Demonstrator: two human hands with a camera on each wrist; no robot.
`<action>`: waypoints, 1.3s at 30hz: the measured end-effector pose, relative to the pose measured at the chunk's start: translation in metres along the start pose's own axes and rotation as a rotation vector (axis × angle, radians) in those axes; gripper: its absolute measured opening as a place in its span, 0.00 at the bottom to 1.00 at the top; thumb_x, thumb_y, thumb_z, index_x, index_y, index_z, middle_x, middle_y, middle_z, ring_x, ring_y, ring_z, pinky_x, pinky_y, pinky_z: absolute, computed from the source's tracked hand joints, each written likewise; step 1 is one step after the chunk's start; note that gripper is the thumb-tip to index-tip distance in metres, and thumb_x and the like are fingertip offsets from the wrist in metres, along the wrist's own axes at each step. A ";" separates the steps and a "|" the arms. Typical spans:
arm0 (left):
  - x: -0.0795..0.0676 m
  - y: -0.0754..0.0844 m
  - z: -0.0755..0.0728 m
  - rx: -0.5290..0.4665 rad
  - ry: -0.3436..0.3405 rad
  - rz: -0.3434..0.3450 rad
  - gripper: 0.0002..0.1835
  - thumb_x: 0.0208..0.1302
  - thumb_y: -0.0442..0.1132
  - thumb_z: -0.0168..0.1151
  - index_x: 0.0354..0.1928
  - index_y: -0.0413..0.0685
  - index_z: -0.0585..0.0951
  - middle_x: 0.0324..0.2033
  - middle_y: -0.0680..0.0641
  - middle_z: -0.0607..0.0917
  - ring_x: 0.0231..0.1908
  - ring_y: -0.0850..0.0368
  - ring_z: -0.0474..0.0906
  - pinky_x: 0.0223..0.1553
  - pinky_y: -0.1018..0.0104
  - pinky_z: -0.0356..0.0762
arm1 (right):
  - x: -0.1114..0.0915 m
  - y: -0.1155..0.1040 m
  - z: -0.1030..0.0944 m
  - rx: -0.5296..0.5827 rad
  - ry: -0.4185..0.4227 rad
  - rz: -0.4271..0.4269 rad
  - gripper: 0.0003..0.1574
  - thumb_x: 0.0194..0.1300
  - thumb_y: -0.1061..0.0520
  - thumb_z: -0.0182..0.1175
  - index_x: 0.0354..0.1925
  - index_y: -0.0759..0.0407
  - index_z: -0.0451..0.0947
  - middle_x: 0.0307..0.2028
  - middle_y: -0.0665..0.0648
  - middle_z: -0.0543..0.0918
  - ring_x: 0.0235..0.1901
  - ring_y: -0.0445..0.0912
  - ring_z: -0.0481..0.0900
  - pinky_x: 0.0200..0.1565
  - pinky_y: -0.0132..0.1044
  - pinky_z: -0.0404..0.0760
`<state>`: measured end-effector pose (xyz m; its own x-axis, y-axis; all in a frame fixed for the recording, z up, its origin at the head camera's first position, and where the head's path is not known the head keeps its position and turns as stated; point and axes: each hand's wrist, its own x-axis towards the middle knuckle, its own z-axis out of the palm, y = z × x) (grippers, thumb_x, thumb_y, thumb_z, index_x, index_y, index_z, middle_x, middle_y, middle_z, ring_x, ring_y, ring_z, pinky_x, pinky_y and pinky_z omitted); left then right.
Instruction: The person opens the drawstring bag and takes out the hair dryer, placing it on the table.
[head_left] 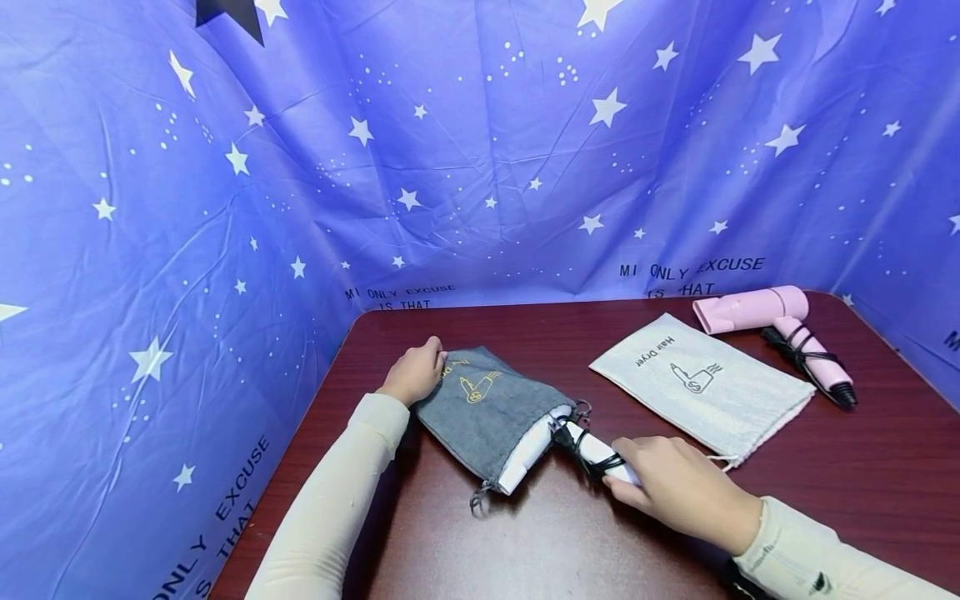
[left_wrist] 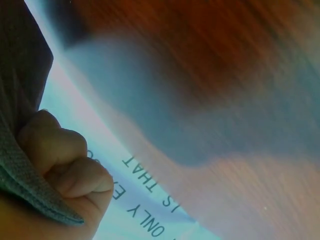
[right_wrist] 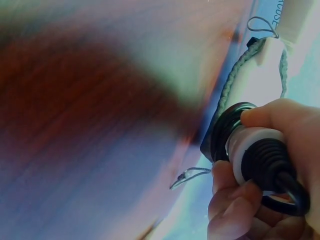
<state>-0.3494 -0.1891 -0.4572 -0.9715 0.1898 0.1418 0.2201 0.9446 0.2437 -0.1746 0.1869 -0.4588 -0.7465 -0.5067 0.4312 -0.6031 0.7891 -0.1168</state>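
A grey drawstring bag (head_left: 487,417) with yellow print lies on the table, and a white hair dryer (head_left: 588,446) is partly inside it. The dryer's barrel shows at the bag's mouth; its handle, wrapped in black cord, sticks out to the right. My right hand (head_left: 678,487) grips the end of that handle. In the right wrist view its thumb and fingers (right_wrist: 232,212) close round the handle beside the black cord sleeve (right_wrist: 267,162). My left hand (head_left: 416,372) pinches the bag's closed far-left corner; the left wrist view shows its curled fingers (left_wrist: 75,170) at the grey cloth.
A light grey drawstring bag (head_left: 697,387) printed "Hair Dryer" lies flat to the right. Behind it rests a pink hair dryer (head_left: 757,308) with a black cord round its handle. The dark red table (head_left: 517,550) meets a blue star-patterned curtain (head_left: 480,150) at the back and sides.
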 end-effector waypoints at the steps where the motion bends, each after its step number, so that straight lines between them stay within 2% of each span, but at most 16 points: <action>1: 0.000 0.000 0.000 0.004 -0.001 0.000 0.09 0.73 0.49 0.44 0.37 0.54 0.69 0.24 0.49 0.77 0.28 0.50 0.78 0.28 0.53 0.72 | 0.000 0.000 0.000 0.001 0.001 -0.001 0.19 0.47 0.46 0.68 0.22 0.42 0.64 0.15 0.36 0.58 0.15 0.32 0.57 0.17 0.29 0.58; 12: 0.002 -0.002 0.002 0.063 0.003 -0.057 0.10 0.72 0.49 0.44 0.37 0.53 0.69 0.31 0.41 0.82 0.34 0.42 0.82 0.28 0.47 0.74 | 0.000 0.001 -0.001 0.005 0.005 -0.005 0.20 0.47 0.47 0.68 0.21 0.41 0.63 0.15 0.36 0.57 0.15 0.32 0.56 0.17 0.28 0.58; 31: 0.002 -0.002 0.002 0.122 -0.006 -0.108 0.10 0.72 0.49 0.43 0.39 0.52 0.69 0.35 0.39 0.83 0.34 0.40 0.82 0.30 0.45 0.75 | -0.001 -0.001 -0.002 0.014 0.028 -0.038 0.20 0.48 0.46 0.68 0.22 0.42 0.64 0.15 0.35 0.58 0.15 0.31 0.56 0.17 0.27 0.58; 39: 0.003 -0.002 0.003 0.139 -0.011 -0.146 0.10 0.67 0.47 0.44 0.40 0.51 0.71 0.37 0.39 0.84 0.35 0.40 0.81 0.30 0.45 0.75 | -0.002 0.001 -0.001 0.015 0.022 -0.043 0.20 0.48 0.46 0.68 0.22 0.42 0.64 0.15 0.35 0.57 0.15 0.31 0.56 0.18 0.27 0.59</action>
<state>-0.3529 -0.1901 -0.4603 -0.9933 0.0507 0.1037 0.0637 0.9899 0.1264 -0.1734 0.1887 -0.4587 -0.7134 -0.5322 0.4559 -0.6390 0.7611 -0.1112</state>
